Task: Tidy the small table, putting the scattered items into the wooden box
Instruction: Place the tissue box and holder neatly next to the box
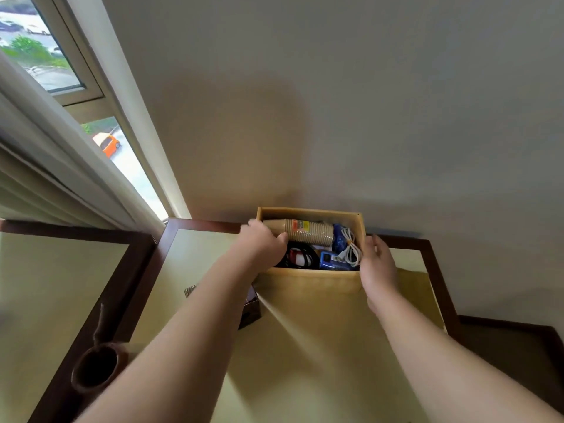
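The wooden box stands at the far edge of the small table, against the wall. Inside lie a wrapped stack of paper cups, a coiled white cable, a blue packet and a black and red item. My left hand curls over the box's left side, fingers reaching in beside the cups. My right hand rests with straight fingers against the box's right wall.
A dark small box lies on the table under my left forearm. A brown jug stands at the lower left on a second table. A window and curtain fill the left; a wall lies behind.
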